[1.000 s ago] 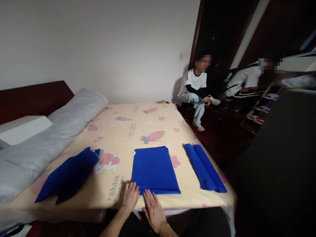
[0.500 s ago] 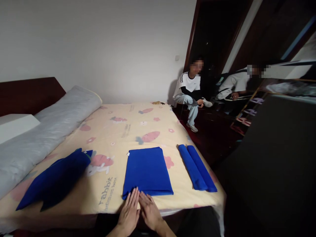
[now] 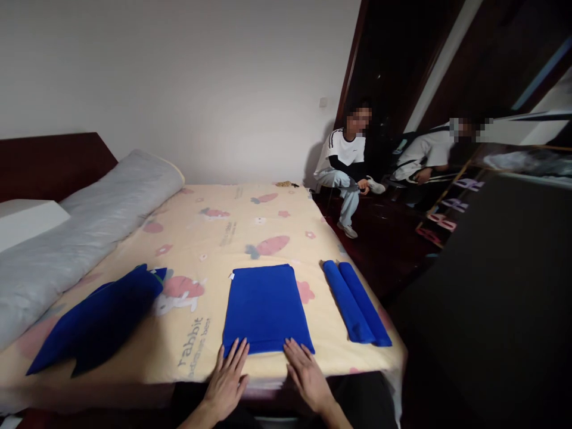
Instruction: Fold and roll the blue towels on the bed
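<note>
A blue cloth, folded into a near rectangle with a small white tag at its upper left corner, lies flat on the bed. My left hand rests with spread fingertips on the cloth's near left corner. On the near right part of the same edge lie the fingers of my right hand, stretched out. Neither hand grips anything. Right of the cloth are two blue rolls, side by side. A crumpled dark blue cloth lies at the left.
A long grey bolster or rolled bedding and a white box-like object are at the far left. Two people sit beyond the bed's right side. A large dark surface stands at the right.
My hands, close together at the middle and left of the cloth's near edge before, have moved apart; the right hand slid right. The near edge looks flatter.
</note>
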A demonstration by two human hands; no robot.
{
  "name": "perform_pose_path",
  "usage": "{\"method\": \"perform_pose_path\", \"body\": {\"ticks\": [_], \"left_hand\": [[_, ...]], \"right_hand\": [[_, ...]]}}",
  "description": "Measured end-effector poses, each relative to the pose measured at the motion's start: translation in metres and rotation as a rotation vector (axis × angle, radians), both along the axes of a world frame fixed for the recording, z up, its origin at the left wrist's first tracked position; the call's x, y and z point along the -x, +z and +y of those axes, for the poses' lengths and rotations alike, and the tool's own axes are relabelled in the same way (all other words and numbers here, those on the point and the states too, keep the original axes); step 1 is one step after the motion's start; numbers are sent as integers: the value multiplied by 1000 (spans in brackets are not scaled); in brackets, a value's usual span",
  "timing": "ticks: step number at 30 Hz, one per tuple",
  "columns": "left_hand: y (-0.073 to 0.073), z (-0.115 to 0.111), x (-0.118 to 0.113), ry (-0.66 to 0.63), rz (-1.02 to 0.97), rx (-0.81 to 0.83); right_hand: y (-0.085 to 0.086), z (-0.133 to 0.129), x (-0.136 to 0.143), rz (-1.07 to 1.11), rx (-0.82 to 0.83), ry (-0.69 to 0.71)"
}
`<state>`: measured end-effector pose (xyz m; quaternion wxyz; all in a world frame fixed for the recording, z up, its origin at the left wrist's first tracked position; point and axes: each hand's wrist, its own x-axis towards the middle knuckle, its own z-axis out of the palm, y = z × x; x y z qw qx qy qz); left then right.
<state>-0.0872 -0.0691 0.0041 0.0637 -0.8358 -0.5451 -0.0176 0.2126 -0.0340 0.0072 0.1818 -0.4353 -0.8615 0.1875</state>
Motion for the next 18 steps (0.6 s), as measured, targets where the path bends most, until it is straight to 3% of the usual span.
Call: {"method": "perform_pose_path", "body": {"ticks": [5,12,18], "left_hand": [[-4,2,2,-24,-14,-67],[-4,10,-8,-17,33,-102],[-1,13,-25,149,5,40]], "right_hand": [[0,4,-35,-6,2,-53],[-14,6,-31,-100,-124,-142],[-24,8,-38,-185,-207,-287]]}}
